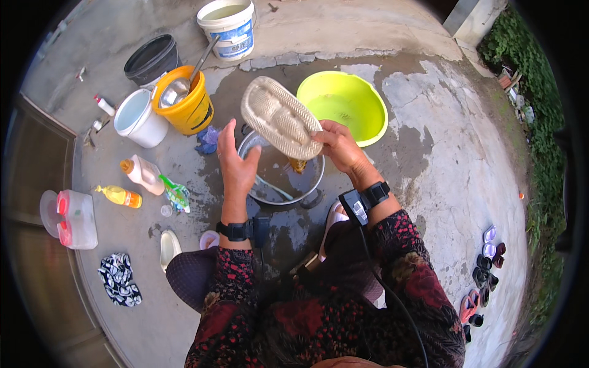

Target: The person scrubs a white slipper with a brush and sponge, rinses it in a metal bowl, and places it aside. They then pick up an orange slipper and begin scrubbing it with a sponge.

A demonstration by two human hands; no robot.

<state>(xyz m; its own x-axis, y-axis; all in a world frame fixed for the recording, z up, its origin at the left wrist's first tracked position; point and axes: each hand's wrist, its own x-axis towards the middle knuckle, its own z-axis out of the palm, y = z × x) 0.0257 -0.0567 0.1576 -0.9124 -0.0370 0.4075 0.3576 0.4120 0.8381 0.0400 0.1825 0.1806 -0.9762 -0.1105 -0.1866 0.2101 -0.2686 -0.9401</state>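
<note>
My right hand (341, 143) grips one end of a pale beige shoe (280, 117), its patterned underside facing up. The shoe is held tilted above a round metal basin (317, 177). My left hand (238, 156) is raised to the left of the shoe, thumb and fingers apart, with nothing in it. Murky water fills the basin. A pale, thin handle (274, 187) lies across its lower left part. Below the shoe, a yellow-brown object (297, 164) shows in the water, partly hidden, and I cannot tell what it is.
Behind the metal basin stands a lime-green basin (375, 108). A yellow bucket (195, 112) with a metal ladle (175, 92), a white bucket (147, 131) and a dark bucket (154, 60) are at upper left. Bottles (122, 197) stand left; several shoes (481, 276) lie far right.
</note>
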